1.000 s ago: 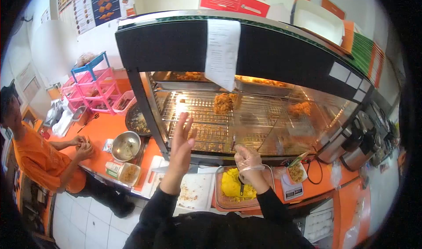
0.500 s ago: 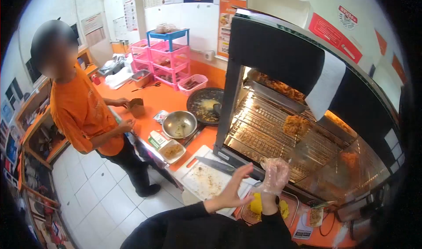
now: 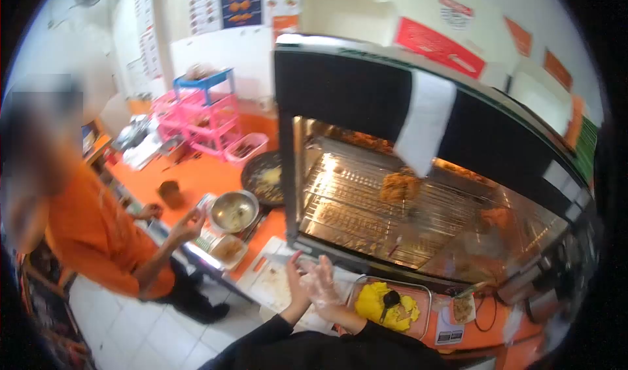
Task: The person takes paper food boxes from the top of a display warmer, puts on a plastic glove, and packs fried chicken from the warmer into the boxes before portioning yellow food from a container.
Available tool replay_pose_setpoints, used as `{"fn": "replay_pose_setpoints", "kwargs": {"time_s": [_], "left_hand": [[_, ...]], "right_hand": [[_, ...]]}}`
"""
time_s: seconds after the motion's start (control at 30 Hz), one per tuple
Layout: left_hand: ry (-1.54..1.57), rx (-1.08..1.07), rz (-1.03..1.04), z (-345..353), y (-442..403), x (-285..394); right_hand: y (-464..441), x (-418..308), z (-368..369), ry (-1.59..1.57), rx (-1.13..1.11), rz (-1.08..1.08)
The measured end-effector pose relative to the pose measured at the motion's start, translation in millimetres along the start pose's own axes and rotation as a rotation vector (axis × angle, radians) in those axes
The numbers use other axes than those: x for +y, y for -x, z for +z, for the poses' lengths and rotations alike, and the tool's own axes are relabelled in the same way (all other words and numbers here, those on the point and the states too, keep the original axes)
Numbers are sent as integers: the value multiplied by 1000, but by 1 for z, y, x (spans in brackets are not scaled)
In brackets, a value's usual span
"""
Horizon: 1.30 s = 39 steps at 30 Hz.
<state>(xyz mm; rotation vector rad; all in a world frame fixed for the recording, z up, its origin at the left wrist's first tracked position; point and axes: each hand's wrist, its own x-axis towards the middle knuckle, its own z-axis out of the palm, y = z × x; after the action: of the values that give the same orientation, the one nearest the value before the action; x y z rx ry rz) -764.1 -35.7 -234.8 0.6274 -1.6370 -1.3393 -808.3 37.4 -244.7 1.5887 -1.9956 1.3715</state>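
Note:
My left hand (image 3: 297,285) is bare and held up over the white cutting board (image 3: 269,280), its fingers apart. Close against it, my right hand (image 3: 322,285) wears a clear plastic glove with its fingers spread. Nothing can be seen held in either hand. Right of them is a tray (image 3: 428,304) of yellow food (image 3: 373,301) with a dark-handled scoop (image 3: 391,299) in it. Behind stands the glass warming cabinet (image 3: 340,76), with fried pieces (image 3: 400,187) on its racks.
A person in an orange shirt (image 3: 98,233) stands at left by the orange counter (image 3: 140,184). A steel bowl (image 3: 234,212), black pan (image 3: 265,180) and pink baskets (image 3: 219,125) stand on it. At right, a scale (image 3: 449,334) carries a food box (image 3: 463,310).
Both my hands have come together over the cutting board, my right hand moving left from the tray. The view has swung left and partly back. The co-worker has let go of a brown box, now on the counter.

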Motion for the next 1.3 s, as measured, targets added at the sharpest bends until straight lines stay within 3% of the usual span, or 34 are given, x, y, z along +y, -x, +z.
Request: {"fn": "replay_pose_setpoints", "kwargs": {"time_s": [0.07,0.13,0.23,0.3,0.33,0.4,0.5,0.57,0.63,0.7,0.77,0.83,0.9,0.93,1.0,1.07,1.17,1.23,1.27,1.3], "left_hand": [[-90,-51,81,-3,-3,0],[-145,-153,180,0,-5,-1],[-132,-188,203,12,-7,0],[-14,-143,185,16,-21,-47],[-65,-147,-19,10,-32,-72],[2,-104,-211,5,-38,-74],[94,-121,-355,10,-38,-79],[98,-139,-422,17,-31,-82],[79,-186,-361,23,-30,-80],[-22,-243,-323,26,-33,-95],[-203,-299,-312,22,-38,-135],[-495,-292,-164,11,-35,-130],[-655,-245,20,2,-29,-114],[-670,-205,128,0,-29,-103],[-548,-191,349,4,-40,-46],[-294,-246,483,21,-64,44],[44,-249,668,41,-93,146],[191,-202,849,57,-117,201],[259,-223,801,63,-123,230],[329,-243,749,69,-128,254]], "right_hand": [[-7,1,-20,51,-27,-165],[-1,0,-40,33,-153,-132],[14,1,-89,-144,-502,139],[-1,-10,-134,-297,-793,229],[-3,-14,-151,-371,-812,304],[-7,-23,-179,-516,-845,454],[-25,-52,-210,-647,-646,452],[-37,-62,-222,-700,-644,447],[-44,-64,-231,-590,-621,457],[-42,-61,-242,-313,-585,483],[-5,-28,-255,-192,-329,560],[31,-4,-289,4,-83,866],[87,39,-328,647,147,986],[132,69,-348,849,227,945],[216,120,-380,1203,227,1064],[247,128,-403,1071,97,1356],[285,151,-407,824,242,1274],[330,191,-400,817,379,1007],[342,205,-400,807,446,872],[342,206,-402,858,425,999]]}}
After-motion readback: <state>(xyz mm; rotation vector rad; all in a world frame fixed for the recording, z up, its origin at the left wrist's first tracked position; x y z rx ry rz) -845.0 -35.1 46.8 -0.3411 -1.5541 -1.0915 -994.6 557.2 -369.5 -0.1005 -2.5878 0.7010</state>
